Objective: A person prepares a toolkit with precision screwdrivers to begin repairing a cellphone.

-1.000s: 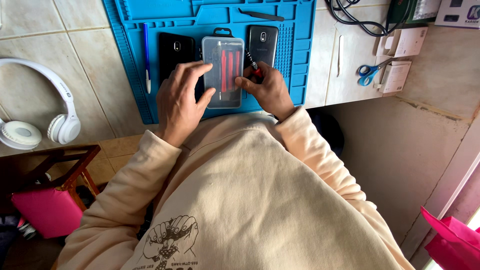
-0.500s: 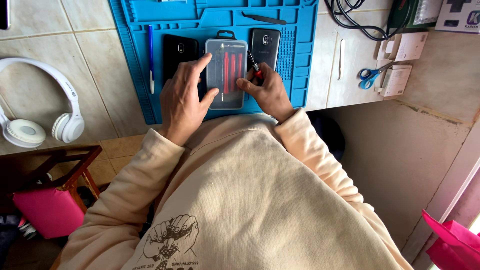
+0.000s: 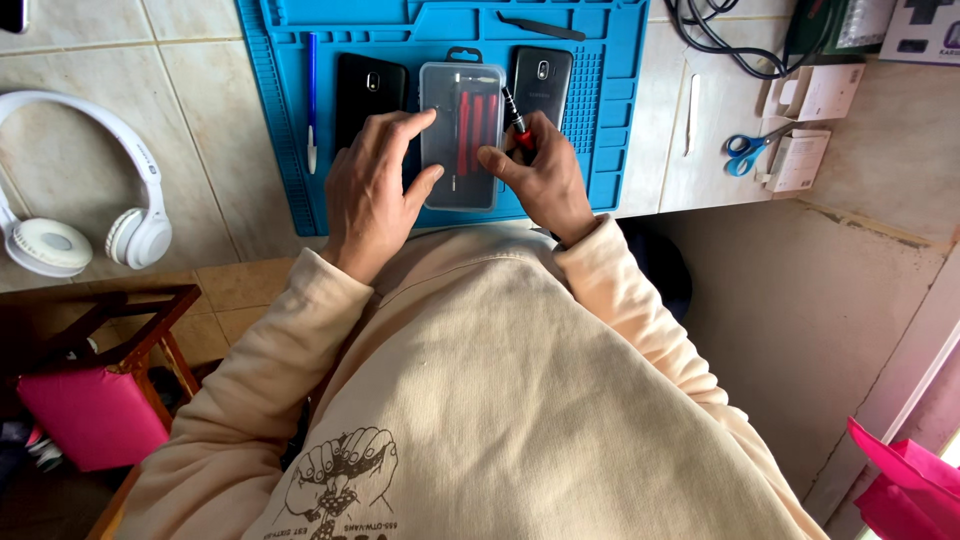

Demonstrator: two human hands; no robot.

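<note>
Beige tiles cover the counter (image 3: pixel 90 50) in front of me, and on them lies a blue work mat (image 3: pixel 600 120) with small moulded compartments along its far edge. I sit close to it, and my cream sweatshirt (image 3: pixel 480 400) fills the lower part of the view.

At the middle of the mat lies a clear plastic tool case (image 3: pixel 462 135) with red-handled tools inside. My left hand (image 3: pixel 372 195) rests at the 9 o'clock side of the case; the fingers are spread, the index fingertip lies on the lid and the thumb presses on the lower left corner. It does not close around anything. My right hand (image 3: pixel 545 180) is at the 3 o'clock side. Its thumb touches the right edge of the case, and the other fingers are curled around a small screwdriver (image 3: pixel 517 122) with a red and black handle, which points toward 12 o'clock.

One black phone (image 3: pixel 365 95) lies face down just beside the case at 9 o'clock, partly under my left hand. A second black phone (image 3: pixel 543 80) lies at 3 o'clock, just behind the screwdriver. A blue pen (image 3: pixel 312 100) lies farther left on the mat.

White headphones (image 3: pixel 100 200) rest on the counter at far 9 o'clock, and blue scissors (image 3: pixel 750 152) lie well apart at 3 o'clock.
</note>
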